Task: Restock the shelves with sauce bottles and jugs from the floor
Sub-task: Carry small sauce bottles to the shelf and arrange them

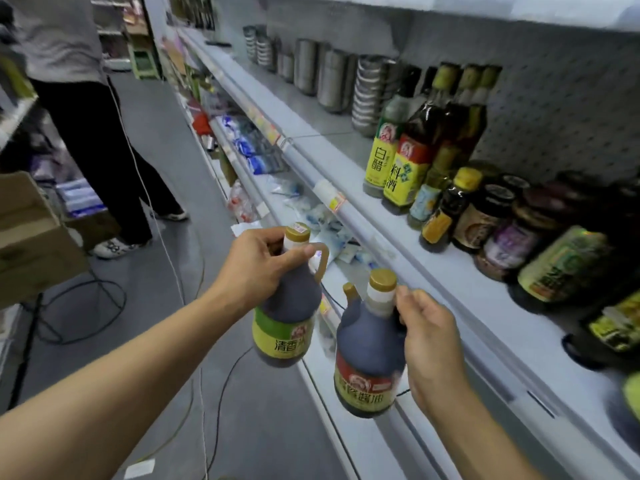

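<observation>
My left hand (258, 266) grips the neck of a dark sauce jug with a green-yellow label (289, 317), held in the air in front of the shelving. My right hand (427, 337) grips the neck of a second dark jug with a red label (369, 355), lower and to the right. Both jugs have gold caps and a loop handle, and both hang below the edge of the white shelf (398, 216). On that shelf stand tall bottles with yellow labels (408, 164), small bottles and dark jars (491, 216).
Steel pots and stacked bowls (332, 77) fill the far part of the shelf. A lower shelf holds blue-white packets (256, 147). A person in dark trousers (104, 140) stands in the aisle at left. A cardboard box (31, 237) sits at left, and cables (104, 303) lie on the floor.
</observation>
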